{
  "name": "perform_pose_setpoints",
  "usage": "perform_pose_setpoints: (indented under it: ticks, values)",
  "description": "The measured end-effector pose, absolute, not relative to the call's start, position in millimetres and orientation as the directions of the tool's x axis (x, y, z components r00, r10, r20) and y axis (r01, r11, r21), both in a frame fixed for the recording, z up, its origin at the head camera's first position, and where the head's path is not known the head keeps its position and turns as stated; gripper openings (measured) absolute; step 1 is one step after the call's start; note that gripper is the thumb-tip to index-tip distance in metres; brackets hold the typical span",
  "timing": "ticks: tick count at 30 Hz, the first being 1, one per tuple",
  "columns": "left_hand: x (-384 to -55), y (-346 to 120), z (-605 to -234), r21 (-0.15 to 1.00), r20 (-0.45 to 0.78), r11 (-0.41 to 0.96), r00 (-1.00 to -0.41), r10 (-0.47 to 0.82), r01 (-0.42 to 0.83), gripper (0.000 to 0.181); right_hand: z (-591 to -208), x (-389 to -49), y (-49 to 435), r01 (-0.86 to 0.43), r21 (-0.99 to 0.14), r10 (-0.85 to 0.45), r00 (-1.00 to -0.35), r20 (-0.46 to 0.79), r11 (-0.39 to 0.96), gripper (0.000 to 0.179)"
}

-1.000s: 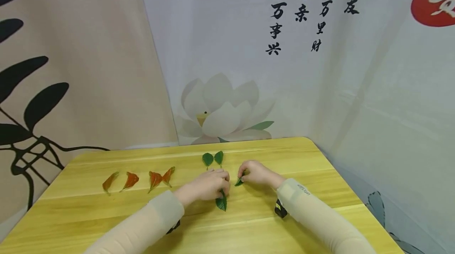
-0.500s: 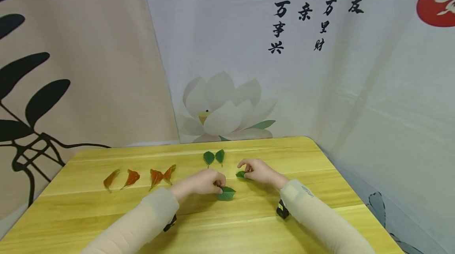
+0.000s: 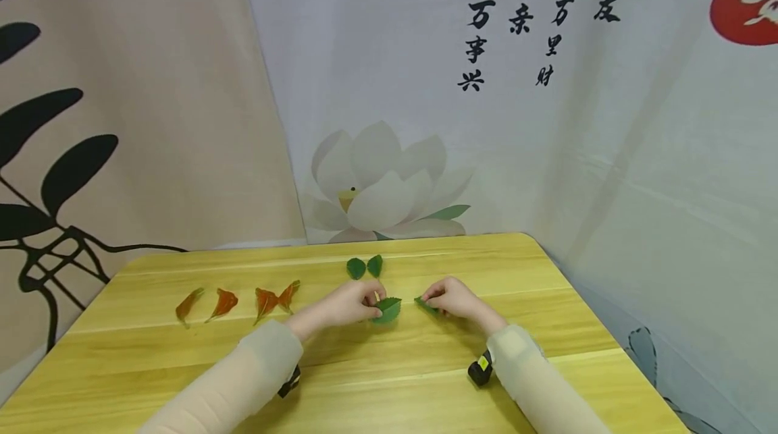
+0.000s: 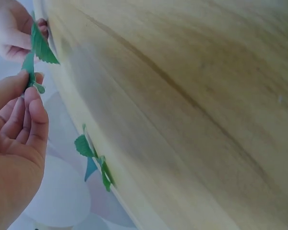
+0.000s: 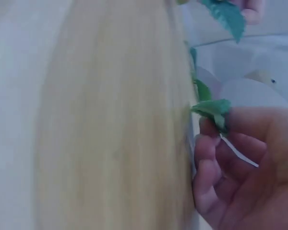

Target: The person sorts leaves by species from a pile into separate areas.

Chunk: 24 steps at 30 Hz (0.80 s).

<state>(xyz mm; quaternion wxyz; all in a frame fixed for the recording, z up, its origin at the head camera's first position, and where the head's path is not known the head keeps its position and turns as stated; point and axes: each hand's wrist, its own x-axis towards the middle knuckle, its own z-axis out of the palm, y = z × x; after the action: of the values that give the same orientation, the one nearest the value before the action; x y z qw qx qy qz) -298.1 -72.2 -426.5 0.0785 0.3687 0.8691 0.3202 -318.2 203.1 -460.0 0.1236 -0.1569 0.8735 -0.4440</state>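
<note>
In the head view my left hand (image 3: 351, 302) pinches a green leaf (image 3: 389, 310) by its edge, tip toward the right. Across a small gap, my right hand (image 3: 456, 297) holds another green leaf (image 3: 425, 304) between thumb and fingers, partly hidden by them. The left wrist view has the left thumb and fingertips on a serrated leaf (image 4: 29, 67). Close up in the right wrist view, the right thumb and finger grip a folded-looking leaf (image 5: 213, 109). Two smaller green leaves, one on the left (image 3: 356, 268) and one on the right (image 3: 375, 265), lie side by side behind the hands.
Several orange-red petals (image 3: 223, 304) lie in a row on the left half of the yellow wooden table (image 3: 389, 393); two of them touch. A printed cloth backdrop (image 3: 389, 83) hangs behind the table's far edge. Dark wrist cameras sit under both sleeves.
The left hand has moved away from me with its leaf, which turned from pointing toward me to pointing right. The right hand has shifted slightly right, still holding its leaf.
</note>
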Motion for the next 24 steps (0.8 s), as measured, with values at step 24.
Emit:
perform_pose_setpoints:
  ticks: [24]
  values:
    - [-309.4,-54.4,-440.4,0.65,0.158,0.503,-0.749,0.643,0.57,0.041,-470.5,-305.5,200.9,-0.147,-0.791,-0.24,-0.971,0.0,0.594,0.011]
